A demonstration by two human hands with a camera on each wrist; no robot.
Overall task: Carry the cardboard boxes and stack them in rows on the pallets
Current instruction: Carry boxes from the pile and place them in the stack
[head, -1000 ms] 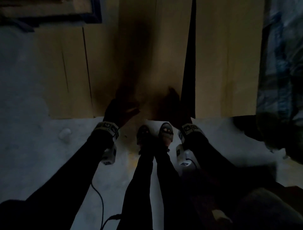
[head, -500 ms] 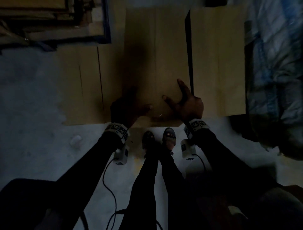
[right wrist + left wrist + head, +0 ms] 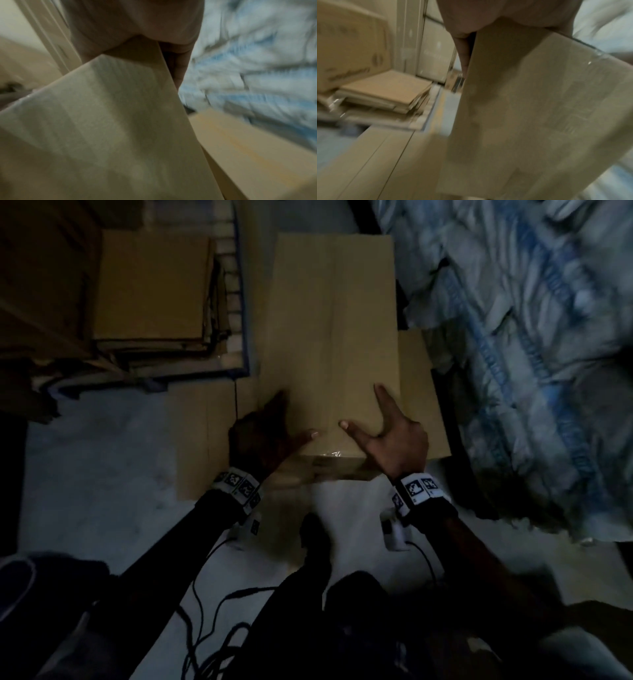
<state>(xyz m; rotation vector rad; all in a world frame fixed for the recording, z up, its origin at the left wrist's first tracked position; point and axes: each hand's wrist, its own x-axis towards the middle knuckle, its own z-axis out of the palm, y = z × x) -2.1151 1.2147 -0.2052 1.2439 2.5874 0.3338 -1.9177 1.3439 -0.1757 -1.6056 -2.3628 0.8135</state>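
Cardboard box (image 3: 330,337) between 2 clamping hands (fingers (image 3: 385,405) splayed), flattened cartons (image 3: 150,292) left.

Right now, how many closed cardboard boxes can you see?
3: the box held at its near end by the left hand and right hand, a floor box left of it, and a floor box right. Others may be hidden underneath.
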